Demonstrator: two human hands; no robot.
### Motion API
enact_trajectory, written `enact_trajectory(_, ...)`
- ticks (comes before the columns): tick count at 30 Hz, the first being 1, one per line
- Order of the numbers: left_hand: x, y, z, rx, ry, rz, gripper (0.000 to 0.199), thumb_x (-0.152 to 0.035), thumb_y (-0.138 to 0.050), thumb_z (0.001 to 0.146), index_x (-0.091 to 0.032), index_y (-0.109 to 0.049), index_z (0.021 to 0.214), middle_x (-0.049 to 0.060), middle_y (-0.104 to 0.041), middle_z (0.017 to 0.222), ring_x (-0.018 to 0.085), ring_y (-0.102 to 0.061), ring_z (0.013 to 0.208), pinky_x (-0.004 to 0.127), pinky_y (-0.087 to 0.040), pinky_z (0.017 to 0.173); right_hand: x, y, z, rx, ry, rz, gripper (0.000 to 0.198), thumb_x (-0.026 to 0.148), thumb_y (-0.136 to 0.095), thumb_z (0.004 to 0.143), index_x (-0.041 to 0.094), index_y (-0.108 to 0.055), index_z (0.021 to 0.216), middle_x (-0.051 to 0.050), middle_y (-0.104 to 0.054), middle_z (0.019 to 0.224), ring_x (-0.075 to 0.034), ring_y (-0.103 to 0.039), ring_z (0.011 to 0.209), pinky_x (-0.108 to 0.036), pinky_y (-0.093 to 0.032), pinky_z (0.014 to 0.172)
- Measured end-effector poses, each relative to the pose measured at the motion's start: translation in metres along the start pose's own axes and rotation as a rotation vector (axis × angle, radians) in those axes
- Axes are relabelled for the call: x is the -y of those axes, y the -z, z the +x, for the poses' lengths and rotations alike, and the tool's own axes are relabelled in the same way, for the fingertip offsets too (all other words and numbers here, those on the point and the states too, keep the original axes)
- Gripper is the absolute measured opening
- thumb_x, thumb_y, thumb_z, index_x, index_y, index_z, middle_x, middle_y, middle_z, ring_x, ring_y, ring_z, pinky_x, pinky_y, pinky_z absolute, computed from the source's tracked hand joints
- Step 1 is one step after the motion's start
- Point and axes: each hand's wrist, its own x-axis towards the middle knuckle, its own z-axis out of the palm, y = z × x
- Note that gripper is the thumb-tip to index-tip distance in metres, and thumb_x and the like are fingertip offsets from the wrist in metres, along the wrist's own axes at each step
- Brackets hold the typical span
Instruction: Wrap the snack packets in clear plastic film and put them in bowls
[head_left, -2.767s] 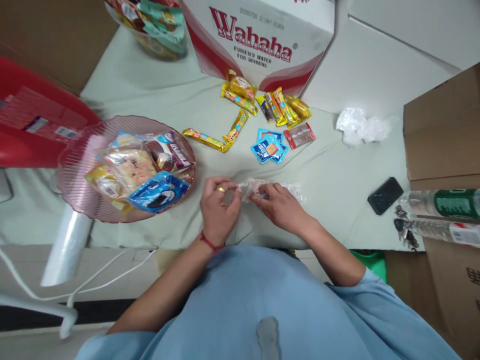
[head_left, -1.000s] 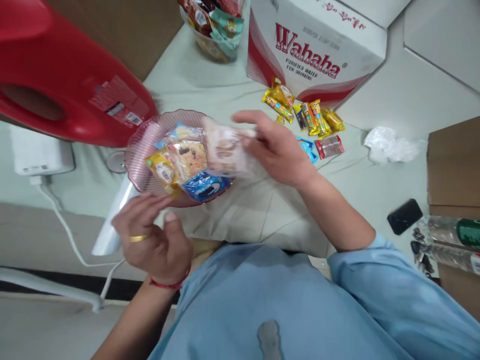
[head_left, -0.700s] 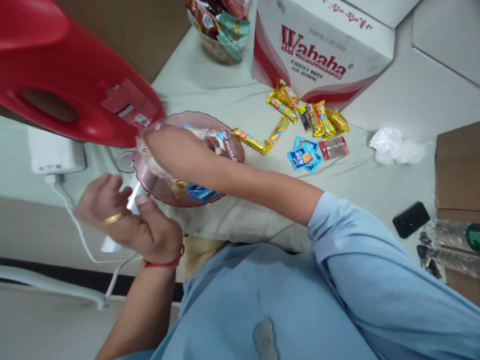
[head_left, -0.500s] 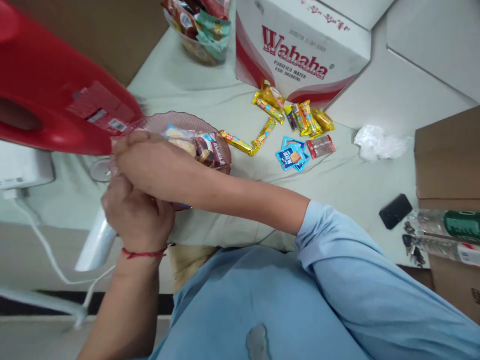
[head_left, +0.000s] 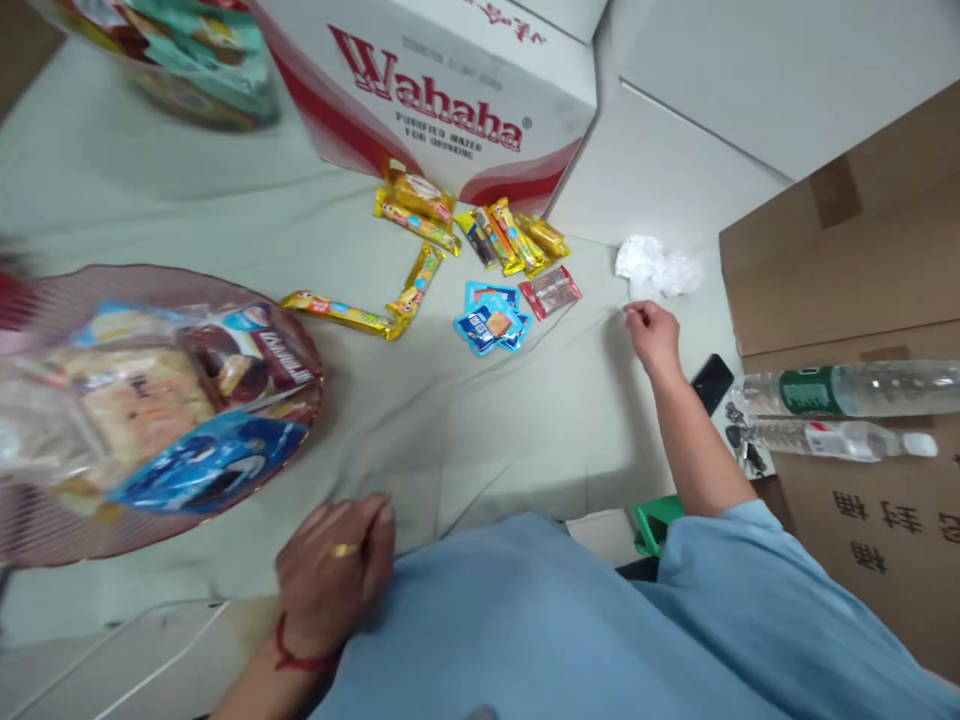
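My left hand (head_left: 337, 565), with a ring and a red cord at the wrist, is curled closed at the table's front edge; nothing shows in it. Over the right part of the table, my right hand (head_left: 654, 338) has its fingertips pinched together. Whatever they hold, if anything, is too small to make out. Just beyond those fingers lies crumpled clear plastic (head_left: 651, 266). To the left stands a pink ribbed glass dish (head_left: 45, 535) with a pale wrapped snack (head_left: 142, 395), a brown packet (head_left: 251, 355) and a blue packet (head_left: 221, 460).
Yellow-wrapped sticks (head_left: 341, 312), blue sachets (head_left: 491, 320) and a red-edged packet (head_left: 551, 292) lie mid-table. Behind stand a Wahaha carton (head_left: 450, 100) and a snack-filled tub (head_left: 202, 85). A black phone (head_left: 711, 383), keys (head_left: 742, 440) and bottles (head_left: 862, 388) are at right.
My hands were together over the dish and have separated. The right hand has swung far right to the crumpled plastic; the left has come down to the table edge. The view has shifted right.
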Motion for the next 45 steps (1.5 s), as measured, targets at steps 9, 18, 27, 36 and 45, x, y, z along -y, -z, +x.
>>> enact_trajectory(9,-0.027,-0.05,0.025,0.061,-0.203,0.216,0.01,-0.013,-0.061,0.098,-0.017,-0.065,0.107,0.002,-0.059,0.078,0.02,-0.061,0.071,0.03,-0.048,0.067,-0.043,0.016,0.083,-0.219,0.082,-0.361,0.019,0.032,-0.064,0.093,0.018,-0.069,0.105,-0.011,-0.063,0.113,-0.021,-0.057,0.087,-0.041,-0.05,0.092)
enact_trajectory(18,-0.031,-0.052,0.023,0.045,-0.148,0.226,0.013,-0.011,-0.062,0.097,-0.016,-0.065,0.108,0.002,-0.057,0.081,0.019,-0.06,0.073,0.03,-0.047,0.067,-0.039,-0.008,0.11,-0.176,0.035,-0.247,0.013,0.03,-0.065,0.096,0.02,-0.064,0.087,-0.01,-0.061,0.1,-0.022,-0.05,0.094,-0.04,-0.049,0.088)
enact_trajectory(27,-0.045,-0.049,0.044,0.034,-0.012,-0.163,0.015,-0.015,-0.059,0.099,-0.021,-0.069,0.108,0.001,-0.067,0.087,0.015,-0.066,0.077,0.026,-0.051,0.072,-0.02,0.032,0.01,-0.231,-0.06,0.454,0.024,0.042,-0.077,0.081,0.022,-0.063,0.083,0.006,-0.053,0.064,-0.01,-0.043,0.054,-0.023,-0.034,0.05)
enact_trajectory(36,-0.114,-0.09,0.125,0.285,0.385,-0.881,0.081,-0.049,-0.089,0.074,-0.023,-0.053,0.142,0.018,-0.052,0.15,0.024,-0.068,0.11,0.023,-0.053,0.058,0.045,-0.014,-0.12,0.079,-0.199,0.752,0.028,0.048,-0.081,0.083,0.024,-0.068,0.086,0.007,-0.052,0.059,-0.011,-0.044,0.051,-0.026,-0.036,0.051)
enact_trajectory(45,-0.091,-0.106,0.121,0.274,0.643,-1.077,0.055,-0.031,-0.076,0.076,-0.018,-0.064,0.128,0.001,-0.072,0.095,0.013,-0.062,0.071,0.022,-0.049,0.059,0.05,-0.005,-0.119,0.096,-0.202,0.633,0.021,0.042,-0.073,0.082,0.024,-0.064,0.081,0.006,-0.054,0.057,-0.011,-0.045,0.048,-0.024,-0.037,0.047)
